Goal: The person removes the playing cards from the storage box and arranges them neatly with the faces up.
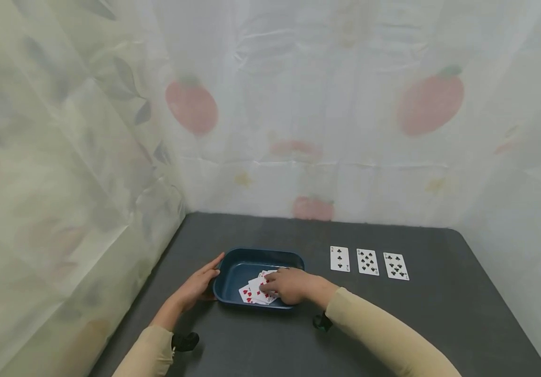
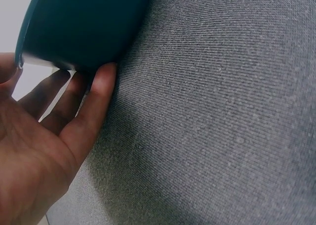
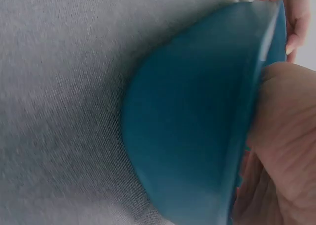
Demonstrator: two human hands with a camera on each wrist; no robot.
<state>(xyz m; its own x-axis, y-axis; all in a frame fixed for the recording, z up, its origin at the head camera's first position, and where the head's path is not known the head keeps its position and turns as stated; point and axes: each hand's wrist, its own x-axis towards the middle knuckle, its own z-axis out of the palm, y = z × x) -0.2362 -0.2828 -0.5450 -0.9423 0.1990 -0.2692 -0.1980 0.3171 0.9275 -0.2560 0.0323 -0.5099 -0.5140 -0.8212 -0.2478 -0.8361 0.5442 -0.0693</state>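
A dark blue rectangular tray (image 1: pixel 232 301) with rounded corners stands on the table. My left hand (image 1: pixel 197 286) holds its left end, thumb at the rim and fingers against the outer wall; the left wrist view shows these fingers (image 2: pixel 96 99) by the tray's underside. Inside lie several overlapping playing cards (image 1: pixel 246 295) with red pips. My right hand (image 1: pixel 294 285) reaches over the near right rim, its fingertips on these cards. In the right wrist view the tray wall (image 3: pixel 192 121) hides most of its fingers, and I cannot tell whether they pinch a card.
To the right of the tray, three face-up cards with black club pips lie in a row: a left card (image 1: pixel 340 259), a middle card (image 1: pixel 367 262) and a right card (image 1: pixel 396 266). The dark grey tabletop (image 1: pixel 440 314) meets pale patterned curtains (image 1: pixel 345 131) behind and at the sides.
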